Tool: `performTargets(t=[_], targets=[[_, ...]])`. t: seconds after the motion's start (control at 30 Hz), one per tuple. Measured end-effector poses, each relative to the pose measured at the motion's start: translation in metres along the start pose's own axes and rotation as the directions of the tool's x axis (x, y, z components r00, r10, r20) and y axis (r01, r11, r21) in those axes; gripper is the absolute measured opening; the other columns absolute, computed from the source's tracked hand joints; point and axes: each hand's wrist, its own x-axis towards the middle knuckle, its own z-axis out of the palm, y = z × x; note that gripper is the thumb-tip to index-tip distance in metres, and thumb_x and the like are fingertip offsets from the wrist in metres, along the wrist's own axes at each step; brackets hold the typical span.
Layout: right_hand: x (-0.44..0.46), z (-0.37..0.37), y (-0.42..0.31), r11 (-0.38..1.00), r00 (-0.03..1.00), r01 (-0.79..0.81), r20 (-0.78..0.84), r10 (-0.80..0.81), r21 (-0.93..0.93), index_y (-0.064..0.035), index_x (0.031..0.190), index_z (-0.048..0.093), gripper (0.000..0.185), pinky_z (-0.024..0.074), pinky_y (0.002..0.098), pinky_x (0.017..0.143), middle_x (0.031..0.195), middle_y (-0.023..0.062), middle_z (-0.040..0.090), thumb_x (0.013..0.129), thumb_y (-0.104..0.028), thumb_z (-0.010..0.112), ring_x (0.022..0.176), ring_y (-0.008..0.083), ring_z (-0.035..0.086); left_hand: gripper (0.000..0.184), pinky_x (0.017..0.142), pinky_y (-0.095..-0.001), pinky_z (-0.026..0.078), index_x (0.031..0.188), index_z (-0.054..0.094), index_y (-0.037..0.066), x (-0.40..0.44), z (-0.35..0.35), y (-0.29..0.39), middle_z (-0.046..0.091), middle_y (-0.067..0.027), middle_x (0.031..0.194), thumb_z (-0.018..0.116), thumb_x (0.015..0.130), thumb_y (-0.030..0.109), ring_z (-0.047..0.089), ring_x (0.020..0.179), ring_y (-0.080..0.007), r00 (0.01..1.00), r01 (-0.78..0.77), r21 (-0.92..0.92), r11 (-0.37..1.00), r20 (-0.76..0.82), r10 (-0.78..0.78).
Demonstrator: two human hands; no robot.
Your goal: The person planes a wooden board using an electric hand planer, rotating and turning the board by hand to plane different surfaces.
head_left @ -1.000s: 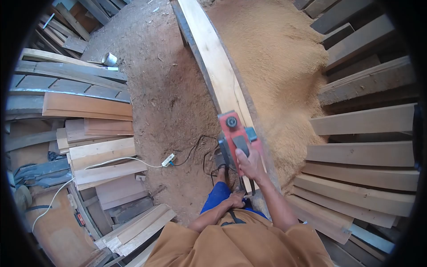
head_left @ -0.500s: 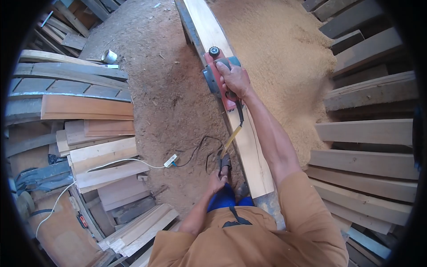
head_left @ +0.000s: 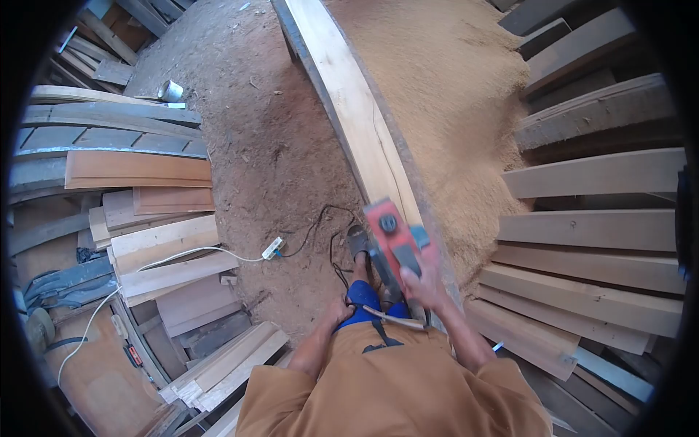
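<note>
My right hand (head_left: pixel 424 286) is wrapped around the rear handle of a red and grey electric planer (head_left: pixel 392 231), close to my body. The planer is at the near end of a long pale board (head_left: pixel 353 109); whether its sole touches the wood cannot be seen. A dark crack runs along part of the board, which lies on a narrow bench (head_left: pixel 342 142). My left hand (head_left: pixel 339 310) is closed by my thigh, around the planer's power cord (head_left: pixel 393 318), which crosses in front of my waist with a pale taped stretch.
Stacked boards (head_left: pixel 167 244) line the left side, and thick planks (head_left: pixel 593 229) the right. A white socket block (head_left: pixel 273 248) lies on the dirt floor, joined to a white extension cable (head_left: pixel 182 255). Sawdust (head_left: pixel 444 95) is heaped right of the bench. A white pot (head_left: pixel 170 91) stands far left.
My right hand has drawn the planer back along the board toward my body, baring the board's far part. My left hand has shifted slightly left and down, and the cord now sags across my waist.
</note>
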Motion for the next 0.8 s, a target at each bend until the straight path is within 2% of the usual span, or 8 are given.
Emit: performTargets(t=[0.13,0.23,0.3,0.43,0.47,0.53,0.6,0.8], targets=[[-0.078,0.011,0.059,0.994,0.997,-0.082,0.013,0.081,0.070,0.0039,0.128,0.059,0.066,0.0514,0.0432,0.089,0.105,0.0209,0.068,0.092,-0.051,0.062,0.098,0.0338,0.067,0.027,0.082,-0.0422,0.054,0.100,0.066,0.003,0.000,0.014,0.000,0.071,-0.0193,0.091,0.071,0.080,0.020,0.069,0.090,-0.0295,1.000,-0.023,0.010,1.000,0.013,0.023],[-0.068,0.019,0.056,0.997,0.997,-0.054,-0.043,0.056,0.049,0.0047,0.125,0.060,0.063,0.0506,0.0439,0.092,0.108,0.0236,0.068,0.093,-0.050,0.062,0.101,0.0361,0.067,0.029,0.086,-0.0447,0.054,0.102,0.062,0.003,0.004,0.013,0.007,0.070,-0.0235,0.092,0.070,0.079,0.020,0.070,0.091,-0.0358,0.999,-0.024,0.011,1.000,0.021,0.024],[-0.042,0.020,0.035,0.999,0.998,-0.002,-0.069,0.005,0.048,0.0051,0.124,0.060,0.062,0.0506,0.0441,0.092,0.108,0.0246,0.068,0.093,-0.048,0.062,0.102,0.0363,0.067,0.028,0.085,-0.0447,0.054,0.102,0.063,0.003,0.004,0.007,0.012,0.070,-0.0238,0.092,0.069,0.080,0.019,0.070,0.091,-0.0357,1.000,-0.031,0.022,0.999,-0.003,0.031],[0.055,0.030,-0.023,0.948,0.915,0.319,-0.268,-0.303,0.019,-0.0002,0.113,0.062,0.051,0.0480,0.0316,0.055,0.070,0.0062,0.061,0.098,-0.049,0.059,0.059,0.0141,0.061,0.025,0.085,-0.0447,0.054,0.101,0.064,0.004,0.021,0.000,0.000,0.070,-0.0236,0.092,0.068,0.081,0.019,0.070,0.091,-0.0367,0.999,-0.046,0.004,0.999,-0.007,0.046],[0.086,0.033,-0.029,0.906,0.848,0.420,-0.330,-0.414,-0.058,-0.0007,0.113,0.062,0.049,0.0482,0.0324,0.054,0.069,0.0069,0.062,0.099,-0.047,0.058,0.058,0.0144,0.060,0.026,0.085,-0.0450,0.054,0.100,0.065,0.003,0.023,-0.002,0.000,0.070,-0.0233,0.093,0.069,0.082,0.021,0.069,0.091,-0.0379,0.998,-0.050,0.007,0.999,-0.034,0.050],[0.128,0.020,-0.072,0.973,0.965,0.218,-0.165,-0.204,0.074,0.0001,0.110,0.063,0.050,0.0486,0.0328,0.054,0.069,0.0064,0.062,0.098,-0.048,0.059,0.057,0.0148,0.060,0.027,0.084,-0.0451,0.053,0.100,0.065,0.003,0.021,-0.017,0.018,0.071,-0.0225,0.092,0.069,0.085,0.025,0.069,0.091,-0.0370,0.999,0.019,-0.079,0.997,-0.032,-0.022],[0.188,0.019,-0.090,0.961,0.944,0.274,-0.201,-0.263,0.028,0.0012,0.108,0.063,0.050,0.0488,0.0332,0.054,0.067,0.0048,0.060,0.099,-0.048,0.059,0.056,0.0139,0.059,0.029,0.083,-0.0449,0.053,0.100,0.064,0.003,0.022,-0.033,0.037,0.070,-0.0213,0.091,0.069,0.087,0.028,0.069,0.090,-0.0352,0.997,0.030,-0.127,0.991,-0.060,-0.038],[0.330,-0.005,-0.201,0.981,0.957,0.176,-0.219,-0.189,-0.077,0.0012,0.087,0.072,0.058,0.0542,0.0312,0.059,0.067,0.0064,0.068,0.098,-0.055,0.061,0.062,0.0132,0.068,0.033,0.079,-0.0429,0.052,0.099,0.061,0.001,0.079,-0.039,0.039,0.068,-0.0168,0.084,0.067,0.093,0.033,0.067,0.082,-0.0292,0.982,-0.115,-0.313,0.943,-0.181,0.060]])
